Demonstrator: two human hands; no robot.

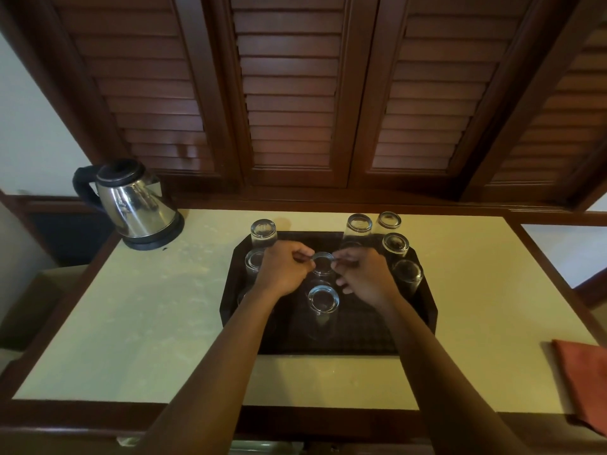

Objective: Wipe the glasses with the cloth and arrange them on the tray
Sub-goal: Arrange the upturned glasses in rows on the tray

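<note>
At the centre of the frame we hold one upturned glass (pixel 322 263) between both hands: the left hand (pixel 285 268) pinches its rim from the left, the right hand (pixel 364 274) from the right, fingers curled narrow on it. The glass stands upright on its mouth, its long axis vertical, on the dark tray (pixel 423 303), equally near either hand. A second glass (pixel 323 298) sits just below it in the frame, others crowd the tray's left and upper right, and two at the top appear to stand at or past the far edge. Open tray floor lies toward the lower right. The red cloth (pixel 583 379) rests well apart at the lower right edge, nearer the right hand; a kettle (pixel 134 205) stands upper left.
</note>
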